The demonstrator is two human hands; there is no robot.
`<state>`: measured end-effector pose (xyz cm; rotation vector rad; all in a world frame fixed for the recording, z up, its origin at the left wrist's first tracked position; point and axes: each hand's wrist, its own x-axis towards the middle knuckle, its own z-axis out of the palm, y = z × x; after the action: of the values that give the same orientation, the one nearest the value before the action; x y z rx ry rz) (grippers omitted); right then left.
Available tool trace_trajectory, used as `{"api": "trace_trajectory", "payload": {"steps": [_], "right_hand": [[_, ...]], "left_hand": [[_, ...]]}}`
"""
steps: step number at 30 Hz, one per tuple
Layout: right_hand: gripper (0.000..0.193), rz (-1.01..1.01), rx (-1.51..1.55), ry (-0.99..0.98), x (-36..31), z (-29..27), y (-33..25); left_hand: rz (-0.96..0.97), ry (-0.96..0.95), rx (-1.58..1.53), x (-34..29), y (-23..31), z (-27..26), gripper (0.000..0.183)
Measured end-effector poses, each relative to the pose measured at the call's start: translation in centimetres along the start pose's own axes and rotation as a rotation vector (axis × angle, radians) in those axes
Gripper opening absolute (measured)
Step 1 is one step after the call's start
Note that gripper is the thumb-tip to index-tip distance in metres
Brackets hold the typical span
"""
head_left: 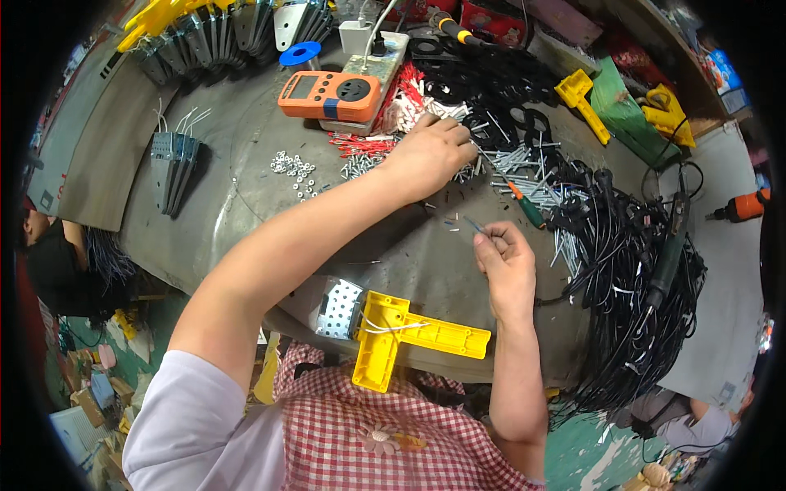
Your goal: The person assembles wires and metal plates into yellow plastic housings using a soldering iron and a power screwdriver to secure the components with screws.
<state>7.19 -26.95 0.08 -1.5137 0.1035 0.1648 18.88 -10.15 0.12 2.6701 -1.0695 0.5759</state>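
My left hand [430, 159] reaches across the grey bench top to a heap of white and red small parts [422, 110]. Its fingers are curled down over the heap's edge, and the tips are hidden. My right hand [508, 262] is closed in a pinch on a thin dark piece [472, 223], like a bit of wire or tubing. Between my forearms, at the near edge, lies a yellow T-shaped plastic handle shell [442, 337] with white wires inside. A perforated metal plate [340, 309] adjoins its left end.
An orange multimeter [327, 96] rests beside a power strip [378, 61]. Loose screws [532, 176], a green-and-orange screwdriver [526, 204] and a black cable bundle [626, 270] lie on the right. Small nuts [293, 168] and metal plates with wires [173, 168] are on the left.
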Motion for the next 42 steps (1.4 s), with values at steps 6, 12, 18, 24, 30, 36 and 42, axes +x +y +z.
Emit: {"api": "trace_trajectory", "payload": {"steps": [6,12,18,24,30,36,42], "right_hand": [[0.009,-0.045,0.050,0.027,-0.9,0.6,-1.6],[0.012,-0.140,-0.184,-0.003,-2.6,2.1,-3.1],[0.016,-0.093,-0.144,-0.280,-3.8,1.5,-5.0],[0.016,-0.168,-0.160,-0.332,-4.1,1.2,-5.4],[0.015,-0.143,-0.136,-0.398,-4.2,0.8,-5.1],[0.014,-0.253,-0.325,-0.368,-4.3,1.4,-4.9],[0.011,-0.437,-0.492,-0.212,-4.9,2.3,-4.6]], "left_hand": [[-0.080,0.116,-0.269,-3.7,1.9,-4.4,0.020],[-0.572,0.039,-1.060,-8.8,6.4,-9.2,0.018],[-0.206,0.208,-0.765,-9.7,7.4,-10.5,0.020],[-0.111,0.295,-0.559,-10.4,7.2,-10.8,0.025],[-0.238,0.182,-0.989,-10.8,8.1,-10.9,0.019],[-0.512,0.045,-1.483,-11.0,8.4,-10.6,0.013],[-0.830,-0.007,-1.711,-10.8,7.9,-10.8,0.017]]}}
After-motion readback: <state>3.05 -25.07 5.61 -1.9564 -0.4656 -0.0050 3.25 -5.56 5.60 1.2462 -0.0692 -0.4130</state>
